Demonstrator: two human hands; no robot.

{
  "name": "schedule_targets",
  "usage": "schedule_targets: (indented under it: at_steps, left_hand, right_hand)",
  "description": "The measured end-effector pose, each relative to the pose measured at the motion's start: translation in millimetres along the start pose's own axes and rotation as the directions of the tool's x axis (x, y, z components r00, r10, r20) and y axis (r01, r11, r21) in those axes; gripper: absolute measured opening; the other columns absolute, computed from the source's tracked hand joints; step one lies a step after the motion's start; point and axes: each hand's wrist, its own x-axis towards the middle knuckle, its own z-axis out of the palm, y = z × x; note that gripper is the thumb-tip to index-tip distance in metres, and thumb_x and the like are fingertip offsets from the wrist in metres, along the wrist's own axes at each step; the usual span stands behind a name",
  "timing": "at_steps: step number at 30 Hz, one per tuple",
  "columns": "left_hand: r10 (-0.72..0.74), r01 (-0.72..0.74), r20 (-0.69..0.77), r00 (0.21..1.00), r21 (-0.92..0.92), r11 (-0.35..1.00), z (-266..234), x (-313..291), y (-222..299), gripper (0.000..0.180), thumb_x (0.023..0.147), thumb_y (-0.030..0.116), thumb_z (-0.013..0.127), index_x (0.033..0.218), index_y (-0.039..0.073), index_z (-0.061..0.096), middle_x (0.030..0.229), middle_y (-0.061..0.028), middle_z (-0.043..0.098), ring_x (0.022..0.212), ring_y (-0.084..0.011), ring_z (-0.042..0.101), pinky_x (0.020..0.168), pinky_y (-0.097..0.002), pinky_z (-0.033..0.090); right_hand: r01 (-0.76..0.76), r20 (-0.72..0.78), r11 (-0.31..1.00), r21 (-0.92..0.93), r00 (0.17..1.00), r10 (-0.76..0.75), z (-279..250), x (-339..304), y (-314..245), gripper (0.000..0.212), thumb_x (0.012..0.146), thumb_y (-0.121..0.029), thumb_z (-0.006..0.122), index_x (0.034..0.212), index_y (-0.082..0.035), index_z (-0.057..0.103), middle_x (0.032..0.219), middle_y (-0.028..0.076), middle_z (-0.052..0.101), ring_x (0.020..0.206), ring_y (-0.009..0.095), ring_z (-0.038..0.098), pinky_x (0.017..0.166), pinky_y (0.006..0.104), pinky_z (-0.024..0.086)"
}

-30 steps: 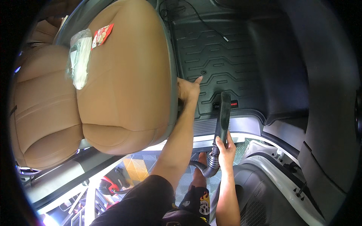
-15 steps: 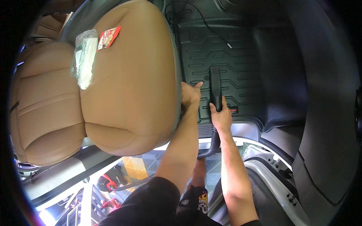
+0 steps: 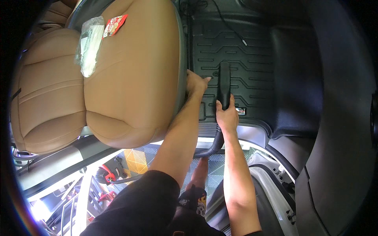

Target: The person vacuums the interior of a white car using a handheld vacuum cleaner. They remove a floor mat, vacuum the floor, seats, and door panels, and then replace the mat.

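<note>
My right hand (image 3: 227, 118) is closed around the rear end of a black vacuum cleaner nozzle (image 3: 224, 80). The nozzle lies lengthwise over the ribbed black floor mat (image 3: 256, 80) of a car footwell. From under my right wrist, its ribbed hose (image 3: 217, 141) drops over the door sill. My left hand (image 3: 195, 84) is at the lower side of the tan car seat (image 3: 134, 78), its thumb stretched toward the nozzle. The other fingers are hidden against or under the seat edge, so their grip does not show.
On the seat lie a clear bag with something white (image 3: 89, 47) and a small red packet (image 3: 115, 25). A thin black cable (image 3: 232, 31) crosses the mat's far end. The open door (image 3: 271, 188) is at lower right; red and black equipment (image 3: 106, 175) stands outside at lower left.
The whole view has shifted a little. My left hand has slid slightly farther in along the seat edge. My right hand keeps its hold on the nozzle, in nearly the same place on the mat.
</note>
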Motion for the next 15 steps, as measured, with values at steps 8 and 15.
schedule_targets:
  at_steps: [8, 15]
  left_hand:
    - [0.01, -0.01, 0.002, 1.0, 0.009, 1.0, -4, -21, 10, 0.085, 0.075, 0.039, 0.095, 0.134, -0.002, 0.05, 0.128, -0.0278, 0.068, 0.121, -0.0442, 0.067, 0.101, -0.0508, 0.056]
    - [0.014, -0.014, -0.093, 0.996, -0.007, 1.0, 7, -18, 6, 0.081, 0.08, 0.031, 0.091, 0.139, 0.001, 0.044, 0.132, -0.0267, 0.066, 0.125, -0.0441, 0.064, 0.103, -0.0535, 0.054]
  right_hand:
    - [-0.027, -0.009, 0.999, 0.041, 1.0, 0.027, -11, -1, 4, 0.067, 0.096, -0.039, 0.071, 0.154, -0.011, 0.049, 0.121, 0.023, 0.074, 0.117, 0.042, 0.07, 0.103, 0.0472, 0.052]
    - [0.02, 0.031, 1.0, 0.017, 0.999, -0.021, -2, 5, 5, 0.077, 0.096, -0.043, 0.067, 0.16, -0.01, 0.038, 0.116, 0.028, 0.073, 0.112, 0.045, 0.07, 0.098, 0.0509, 0.054]
